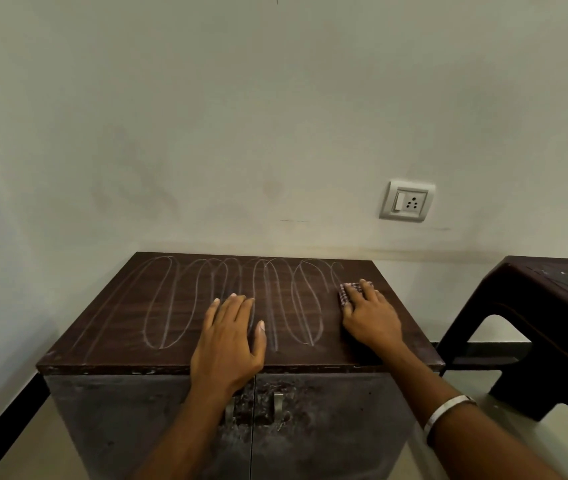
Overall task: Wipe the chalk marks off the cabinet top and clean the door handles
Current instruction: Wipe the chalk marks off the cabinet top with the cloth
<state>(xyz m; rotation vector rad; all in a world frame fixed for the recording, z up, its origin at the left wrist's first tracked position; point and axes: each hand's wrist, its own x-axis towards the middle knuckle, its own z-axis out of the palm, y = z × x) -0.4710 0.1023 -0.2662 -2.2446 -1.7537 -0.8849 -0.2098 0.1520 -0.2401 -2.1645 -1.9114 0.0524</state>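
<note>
White looping chalk marks [171,306] cover most of the dark wood cabinet top [393,344], from its left edge to right of the middle. My left hand [230,337] lies flat on the top near the front edge, fingers straight. My right hand [369,313] presses a small checked cloth [346,294] flat onto the top at the right end of the marks. The strip of wood right of that hand shows no chalk. Two metal door handles [278,407] sit on the dusty cabinet doors below; my left forearm partly hides the left one.
A pale wall stands right behind the cabinet, with a switch and socket plate [408,201] above its right side. A dark plastic table [545,306] stands close on the right. Pale floor shows on both sides.
</note>
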